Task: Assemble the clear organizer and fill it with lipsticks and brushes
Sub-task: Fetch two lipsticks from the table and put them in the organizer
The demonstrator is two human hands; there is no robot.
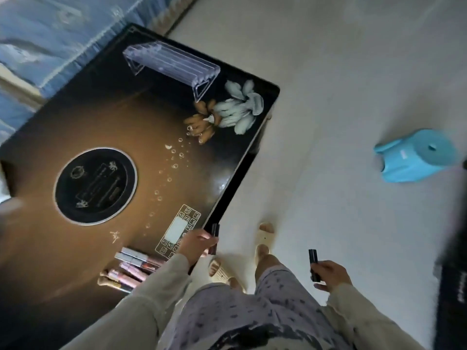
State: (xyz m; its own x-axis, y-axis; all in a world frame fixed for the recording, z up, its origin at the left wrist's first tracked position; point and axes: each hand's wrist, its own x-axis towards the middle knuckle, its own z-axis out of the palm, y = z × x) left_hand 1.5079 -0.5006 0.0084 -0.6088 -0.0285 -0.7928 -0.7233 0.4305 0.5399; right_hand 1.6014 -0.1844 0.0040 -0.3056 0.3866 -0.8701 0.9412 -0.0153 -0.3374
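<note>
The left grip [198, 246] holds one dark lipstick [215, 231] at the counter's [75, 127] near edge. The right grip [328, 274] holds a second dark lipstick [312, 256] out over the floor. The single clear organizer [171, 65] stands well ahead of both, its long axis along the far edge, with the left grip nearer. A pile of tubes [131, 267], roughly five, lies just beside the left grip.

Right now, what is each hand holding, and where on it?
The left hand grips a dark lipstick tube round its middle; the right hand grips a second lipstick tube by its lower half.
</note>
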